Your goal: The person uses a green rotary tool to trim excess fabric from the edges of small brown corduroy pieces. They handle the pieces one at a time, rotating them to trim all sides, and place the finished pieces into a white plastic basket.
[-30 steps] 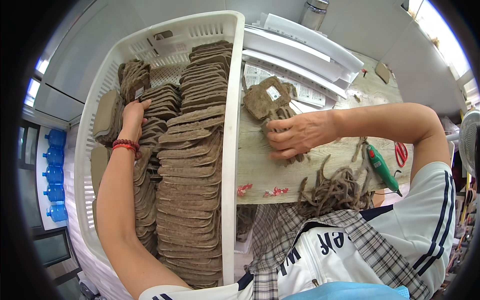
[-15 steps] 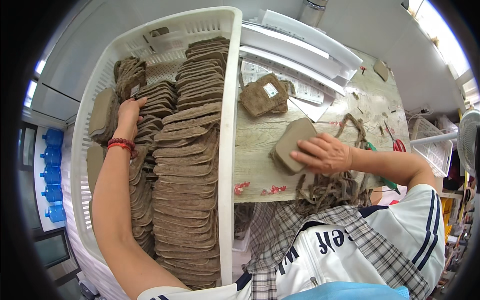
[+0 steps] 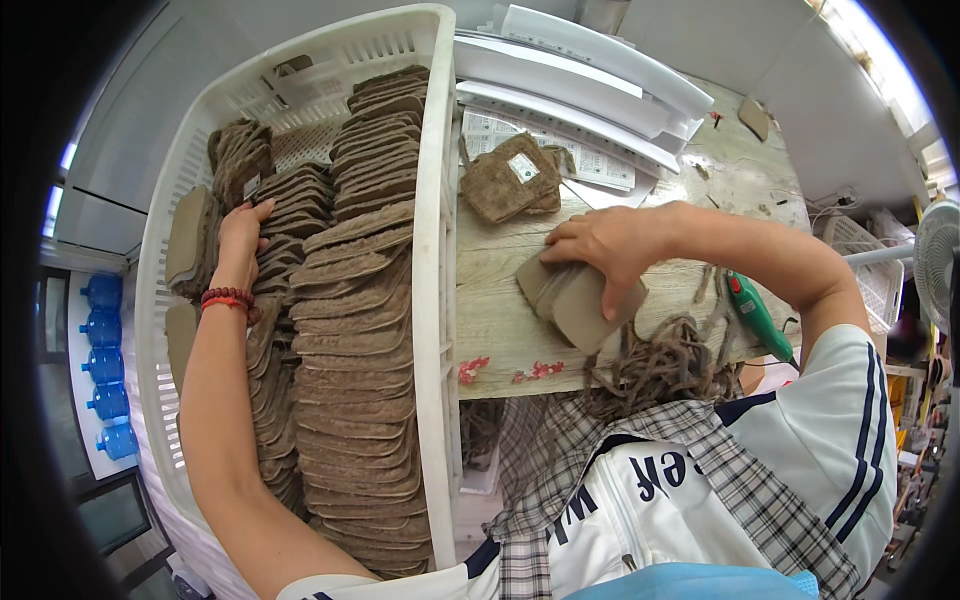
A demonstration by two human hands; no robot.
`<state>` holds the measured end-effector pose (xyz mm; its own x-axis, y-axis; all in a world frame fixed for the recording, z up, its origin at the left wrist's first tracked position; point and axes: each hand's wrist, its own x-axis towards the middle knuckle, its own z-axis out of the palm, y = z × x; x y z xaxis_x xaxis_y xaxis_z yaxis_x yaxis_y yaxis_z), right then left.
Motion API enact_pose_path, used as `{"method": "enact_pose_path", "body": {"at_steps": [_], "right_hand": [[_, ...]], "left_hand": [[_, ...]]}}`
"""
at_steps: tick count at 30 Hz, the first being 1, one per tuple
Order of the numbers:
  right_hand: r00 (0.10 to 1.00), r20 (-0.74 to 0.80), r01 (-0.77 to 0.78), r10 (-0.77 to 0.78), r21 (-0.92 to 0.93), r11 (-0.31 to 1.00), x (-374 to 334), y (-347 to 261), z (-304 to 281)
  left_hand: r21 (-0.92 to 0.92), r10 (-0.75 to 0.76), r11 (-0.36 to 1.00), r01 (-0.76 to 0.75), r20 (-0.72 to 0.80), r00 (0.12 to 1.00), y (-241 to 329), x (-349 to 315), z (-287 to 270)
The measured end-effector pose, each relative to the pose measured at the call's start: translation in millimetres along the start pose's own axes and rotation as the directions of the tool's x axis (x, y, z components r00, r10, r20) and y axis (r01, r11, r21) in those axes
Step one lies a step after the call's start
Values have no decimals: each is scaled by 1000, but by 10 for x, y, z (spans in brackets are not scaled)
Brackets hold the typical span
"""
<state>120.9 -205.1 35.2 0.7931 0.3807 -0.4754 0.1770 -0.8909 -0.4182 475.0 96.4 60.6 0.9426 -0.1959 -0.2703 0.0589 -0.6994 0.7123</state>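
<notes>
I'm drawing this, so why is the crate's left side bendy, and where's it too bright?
Head view: the fisheye lens bows the white crate there; head view, upper right: a bright strip washes out to white, with shine on the tabletop.

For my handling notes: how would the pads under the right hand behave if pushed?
The pads would probably slide over one another, since they lie fanned beneath the right hand. They seem unlikely to roll, being flat, and perhaps fairly stiff: none visibly sags.
</notes>
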Motion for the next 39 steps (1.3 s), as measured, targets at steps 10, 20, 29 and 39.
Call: {"method": "enact_pose_path", "body": {"at_steps": [10, 20, 29, 39], "right_hand": [[992, -130, 16, -7, 65, 998, -164, -29, 254], [869, -484, 62, 100, 308, 949, -484, -598, -1297], [605, -796, -345, -8, -271, 898, 1915, -607, -2615], [823, -556, -341, 121, -312, 887, 3063, -762, -2448]], "left_hand": [[-117, 33, 993, -29, 29, 999, -68, 78, 51], [-141, 39, 988, -58, -132, 990, -60, -49, 71], [-67, 66, 995, -68, -21, 998, -82, 69, 37], [-60, -32, 998, 26, -97, 995, -61, -107, -2]]}}
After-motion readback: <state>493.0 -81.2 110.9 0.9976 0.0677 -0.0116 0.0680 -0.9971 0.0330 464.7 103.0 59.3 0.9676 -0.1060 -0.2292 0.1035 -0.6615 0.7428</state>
